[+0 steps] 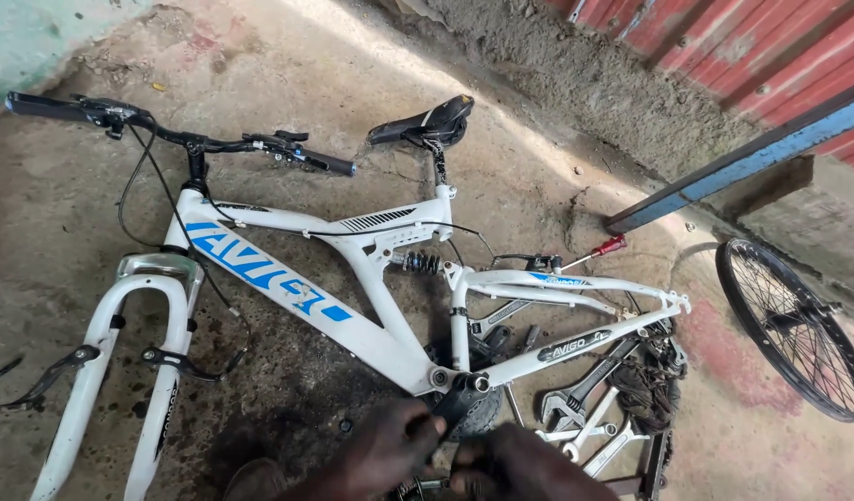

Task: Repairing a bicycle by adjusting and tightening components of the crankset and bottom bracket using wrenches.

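Your left hand (pixel 390 445) closes on the black crank arm (pixel 459 401) below the white bike frame (pixel 371 325); your right hand (pixel 524 464), half cut off, pinches a small metal part (pixel 430 483), hard to make out.

You have one white bicycle frame (pixel 353 315) lying on the concrete floor (pixel 65 241), with one black saddle (pixel 422 121), one handlebar (pixel 181 134) and one white front fork (pixel 121 371). You can count one loose wheel (pixel 794 325) at the right. There is one screwdriver with a red handle (pixel 601 250). Near the frame you see one adjustable wrench (pixel 575 394) and about three silver spanners (pixel 594 434). Two hands are in view, your left hand (pixel 390 455) and your right hand (pixel 524 468).
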